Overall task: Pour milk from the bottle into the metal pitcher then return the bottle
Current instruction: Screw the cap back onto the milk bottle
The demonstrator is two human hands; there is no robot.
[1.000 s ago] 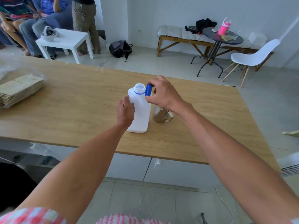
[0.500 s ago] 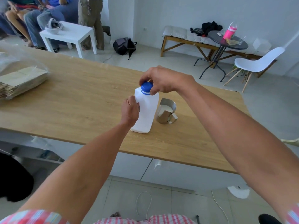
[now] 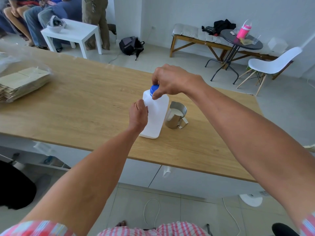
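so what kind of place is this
Probably an office break area or casual workspace, not a cafe: a long wooden table holds stacked flat cardboard, with a cushioned bench and people seated by a white side table.

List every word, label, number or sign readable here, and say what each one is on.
None can be read.
Milk bottle: plain white sides, no label showing; the blue cap shows no lettering.
Metal pitcher: bare steel, no marking visible.
Stack of brown paper bags: no print showing.
White object on the floor at lower right: a small dark mark, too small and blurred to read.
Pink bottle on the round table: too far to tell.
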